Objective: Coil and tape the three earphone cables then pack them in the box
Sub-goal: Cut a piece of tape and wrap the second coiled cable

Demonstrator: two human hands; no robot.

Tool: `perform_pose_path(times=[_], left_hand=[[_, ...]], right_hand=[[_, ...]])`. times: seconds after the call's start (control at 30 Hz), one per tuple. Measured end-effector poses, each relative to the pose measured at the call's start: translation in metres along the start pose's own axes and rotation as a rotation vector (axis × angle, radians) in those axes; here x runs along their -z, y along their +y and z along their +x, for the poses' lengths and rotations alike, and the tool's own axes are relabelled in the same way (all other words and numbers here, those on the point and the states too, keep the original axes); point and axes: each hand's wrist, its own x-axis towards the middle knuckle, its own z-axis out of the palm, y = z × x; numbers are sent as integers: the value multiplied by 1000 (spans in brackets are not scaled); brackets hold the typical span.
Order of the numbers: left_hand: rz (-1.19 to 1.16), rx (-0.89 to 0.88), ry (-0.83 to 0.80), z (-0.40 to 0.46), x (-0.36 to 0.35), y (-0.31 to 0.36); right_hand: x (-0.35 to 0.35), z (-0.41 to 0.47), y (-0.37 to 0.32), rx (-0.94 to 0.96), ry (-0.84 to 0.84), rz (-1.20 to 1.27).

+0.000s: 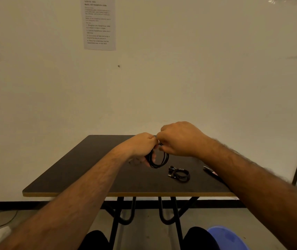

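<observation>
A black earphone cable coil (159, 162) hangs as a loop between both hands above the dark table (90, 174). My left hand (142, 147) grips the left side of the loop with curled fingers. My right hand (178, 139) pinches the coil's top, its fingers curled over the cable. A second coiled black earphone cable (179, 174) lies on the table to the right, below my right hand. No box is in view.
A thin dark tool with a red mark (211, 172) lies near the table's right edge. An instruction sheet (99, 24) hangs on the wall. A blue bucket (227, 239) stands on the floor at the lower right.
</observation>
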Motion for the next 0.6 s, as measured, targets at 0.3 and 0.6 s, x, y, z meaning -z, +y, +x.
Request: perform_pose_path(times=[0.3, 0.6], left_hand=[[10, 2, -25, -3, 1, 7], [-42, 18, -18, -3, 3, 7]], right_hand=[[-5, -1, 2, -108, 82, 75], [-16, -3, -11, -234, 137, 251]])
